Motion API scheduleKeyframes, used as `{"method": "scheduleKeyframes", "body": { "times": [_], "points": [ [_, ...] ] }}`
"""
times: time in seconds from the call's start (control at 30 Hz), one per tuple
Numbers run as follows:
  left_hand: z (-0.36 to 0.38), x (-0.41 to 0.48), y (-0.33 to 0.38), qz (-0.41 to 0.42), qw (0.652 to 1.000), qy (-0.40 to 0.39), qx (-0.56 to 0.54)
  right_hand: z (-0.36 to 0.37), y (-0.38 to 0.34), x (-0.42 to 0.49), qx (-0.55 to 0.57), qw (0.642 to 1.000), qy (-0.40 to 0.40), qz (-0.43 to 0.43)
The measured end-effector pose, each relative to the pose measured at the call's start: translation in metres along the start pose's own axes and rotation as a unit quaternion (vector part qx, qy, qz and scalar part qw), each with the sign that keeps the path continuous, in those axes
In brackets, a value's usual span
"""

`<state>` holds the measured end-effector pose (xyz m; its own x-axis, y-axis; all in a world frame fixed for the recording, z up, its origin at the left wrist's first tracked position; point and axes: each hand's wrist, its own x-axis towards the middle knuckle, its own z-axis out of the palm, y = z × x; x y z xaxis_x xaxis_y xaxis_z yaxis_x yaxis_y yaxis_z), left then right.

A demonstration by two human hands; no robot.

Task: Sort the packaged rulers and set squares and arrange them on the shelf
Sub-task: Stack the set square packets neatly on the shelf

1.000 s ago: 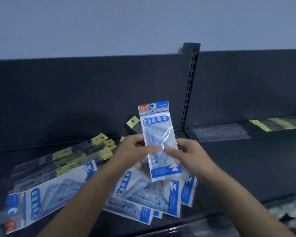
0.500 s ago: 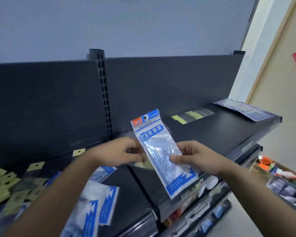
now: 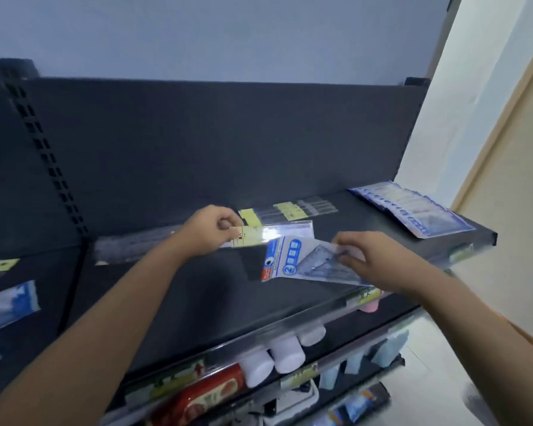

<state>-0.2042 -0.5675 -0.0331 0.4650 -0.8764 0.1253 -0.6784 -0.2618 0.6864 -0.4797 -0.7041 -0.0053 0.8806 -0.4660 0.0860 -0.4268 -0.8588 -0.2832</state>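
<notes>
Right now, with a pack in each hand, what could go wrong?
The right hand pinches the set square pack by one end near the shelf's front edge; it could slip to the bottles below. The blue pile lies at the shelf's right end; a careless drop might push packs off.

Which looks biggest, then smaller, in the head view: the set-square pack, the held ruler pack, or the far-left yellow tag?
1. Set-square pack
2. Ruler pack, partly covered
3. Yellow tag
</notes>
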Motion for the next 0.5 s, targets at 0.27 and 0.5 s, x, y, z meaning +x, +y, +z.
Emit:
{"method": "scheduleKeyframes", "body": {
  "times": [0.27,0.5],
  "points": [
    [0.060,0.075,0.042,-0.063,0.997,0.029,-0.026,-0.005,0.070,0.052,-0.010,0.998,0.001,-0.054],
    [0.093,0.142,0.027,-0.081,0.996,0.028,0.002,0.002,0.116,0.104,0.088,0.993,-0.048,-0.055]
  ]
}}
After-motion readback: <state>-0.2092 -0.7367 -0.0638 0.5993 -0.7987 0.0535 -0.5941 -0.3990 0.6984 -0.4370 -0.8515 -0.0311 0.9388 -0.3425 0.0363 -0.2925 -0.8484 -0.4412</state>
